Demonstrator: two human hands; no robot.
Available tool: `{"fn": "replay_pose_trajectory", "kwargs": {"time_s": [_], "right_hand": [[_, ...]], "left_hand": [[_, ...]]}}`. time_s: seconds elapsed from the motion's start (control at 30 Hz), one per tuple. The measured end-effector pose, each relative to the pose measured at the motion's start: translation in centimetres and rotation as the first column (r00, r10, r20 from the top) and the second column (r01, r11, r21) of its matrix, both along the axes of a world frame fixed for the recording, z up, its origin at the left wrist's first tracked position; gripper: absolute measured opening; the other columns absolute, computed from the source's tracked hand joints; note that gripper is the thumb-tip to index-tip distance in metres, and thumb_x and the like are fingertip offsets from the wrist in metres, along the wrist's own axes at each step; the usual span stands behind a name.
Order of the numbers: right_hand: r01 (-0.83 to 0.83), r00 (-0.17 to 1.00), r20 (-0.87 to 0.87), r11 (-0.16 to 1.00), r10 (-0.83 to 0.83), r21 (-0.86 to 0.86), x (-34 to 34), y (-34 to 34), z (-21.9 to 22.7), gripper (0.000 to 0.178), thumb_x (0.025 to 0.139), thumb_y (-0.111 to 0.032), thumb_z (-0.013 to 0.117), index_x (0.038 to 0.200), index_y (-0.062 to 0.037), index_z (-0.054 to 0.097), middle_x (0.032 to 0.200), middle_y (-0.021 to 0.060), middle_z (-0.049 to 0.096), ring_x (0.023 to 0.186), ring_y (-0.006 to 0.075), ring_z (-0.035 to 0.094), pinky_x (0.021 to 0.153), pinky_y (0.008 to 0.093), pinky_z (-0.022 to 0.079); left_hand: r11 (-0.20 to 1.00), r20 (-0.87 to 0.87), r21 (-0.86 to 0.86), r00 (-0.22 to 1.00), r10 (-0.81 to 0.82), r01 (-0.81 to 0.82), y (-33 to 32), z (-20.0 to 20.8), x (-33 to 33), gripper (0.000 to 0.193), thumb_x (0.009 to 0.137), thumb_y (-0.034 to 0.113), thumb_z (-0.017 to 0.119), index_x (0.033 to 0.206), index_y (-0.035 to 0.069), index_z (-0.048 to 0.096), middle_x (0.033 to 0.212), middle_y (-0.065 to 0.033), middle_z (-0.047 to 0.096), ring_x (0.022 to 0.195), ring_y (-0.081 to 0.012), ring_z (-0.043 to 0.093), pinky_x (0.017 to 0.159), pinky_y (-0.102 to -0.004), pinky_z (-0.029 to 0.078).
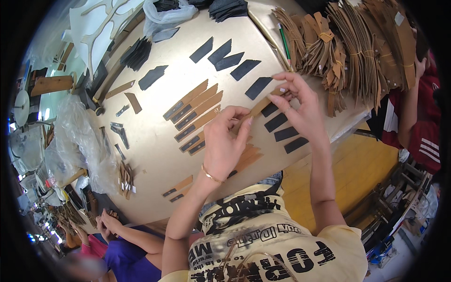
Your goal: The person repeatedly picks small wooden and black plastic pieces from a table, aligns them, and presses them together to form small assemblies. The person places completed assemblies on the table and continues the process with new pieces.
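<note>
Tan strip (260,107) partly hidden by fingers (236,111), black stack (228,9) cropped, co-worker's head (84,267) blurred

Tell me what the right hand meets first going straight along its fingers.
Past the brown strip it holds, the right hand would likely meet the slanted black piece just to its left, or pass above it; depth is unclear.

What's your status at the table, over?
Left hand and right hand: pinching one brown leather-like strip. Black pieces: flat on table, near right hand. Nothing visibly blocking.
</note>
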State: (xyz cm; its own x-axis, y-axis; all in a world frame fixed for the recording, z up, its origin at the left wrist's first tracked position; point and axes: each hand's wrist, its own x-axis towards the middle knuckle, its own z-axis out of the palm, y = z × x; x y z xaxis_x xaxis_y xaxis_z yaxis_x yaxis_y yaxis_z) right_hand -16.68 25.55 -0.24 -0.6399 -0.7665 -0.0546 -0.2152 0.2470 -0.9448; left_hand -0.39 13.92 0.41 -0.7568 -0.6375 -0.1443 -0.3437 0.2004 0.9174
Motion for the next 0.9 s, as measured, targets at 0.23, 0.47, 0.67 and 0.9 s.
{"fn": "replay_pose_trajectory", "kwargs": {"time_s": [0.23, 0.47, 0.67, 0.9], "right_hand": [[-0.091, 0.991, -0.091, 0.991, 0.100, 0.100, -1.9, -2.7, 0.1, 0.035, 0.087, -0.010, 0.072, 0.119, -0.0049, 0.058, 0.089, 0.0111, 0.063, 0.081, 0.0212, 0.065, 0.075, 0.0315, 0.053], [-0.044, 0.990, -0.129, 0.990, 0.061, 0.132, -2.0, -2.8, -0.4, 0.035, 0.087, -0.010, 0.072, 0.117, -0.0049, 0.055, 0.089, 0.0105, 0.062, 0.076, 0.0202, 0.064, 0.071, 0.0322, 0.053], [0.005, 1.000, -0.022, 0.986, -0.001, 0.168, -2.3, -2.9, -0.7, 0.038, 0.086, -0.010, 0.076, 0.116, -0.0044, 0.054, 0.086, 0.0007, 0.063, 0.071, 0.0070, 0.050, 0.067, 0.0215, 0.044], [-0.001, 0.995, -0.101, 0.991, 0.015, 0.135, -2.5, -3.1, -1.1, 0.038, 0.086, -0.008, 0.074, 0.117, -0.0035, 0.052, 0.081, 0.0060, 0.062, 0.064, 0.0115, 0.056, 0.061, 0.0258, 0.048]], "left_hand": [[0.988, 0.117, 0.102, 0.988, 0.105, -0.117, -1.2, -0.4, -1.3, 0.015, 0.089, 0.004, 0.070, 0.100, -0.006, 0.068, 0.083, -0.0091, 0.071, 0.072, -0.0096, 0.068, 0.062, -0.0211, 0.053], [0.991, 0.143, 0.085, 0.985, 0.095, -0.108, -1.6, -0.4, -1.5, 0.016, 0.089, 0.004, 0.071, 0.101, -0.007, 0.069, 0.081, -0.0083, 0.071, 0.069, -0.0074, 0.065, 0.062, -0.0203, 0.051], [0.993, 0.136, 0.030, 0.985, 0.107, -0.112, -1.6, -0.9, -1.8, 0.017, 0.088, 0.004, 0.072, 0.103, -0.004, 0.072, 0.083, -0.0065, 0.070, 0.067, -0.0056, 0.061, 0.063, -0.0196, 0.050], [0.991, 0.090, -0.008, 0.987, 0.131, -0.130, -1.2, -0.9, -2.2, 0.012, 0.086, 0.003, 0.072, 0.098, -0.001, 0.072, 0.082, -0.0104, 0.068, 0.059, -0.0148, 0.061, 0.056, -0.0258, 0.050]]}}
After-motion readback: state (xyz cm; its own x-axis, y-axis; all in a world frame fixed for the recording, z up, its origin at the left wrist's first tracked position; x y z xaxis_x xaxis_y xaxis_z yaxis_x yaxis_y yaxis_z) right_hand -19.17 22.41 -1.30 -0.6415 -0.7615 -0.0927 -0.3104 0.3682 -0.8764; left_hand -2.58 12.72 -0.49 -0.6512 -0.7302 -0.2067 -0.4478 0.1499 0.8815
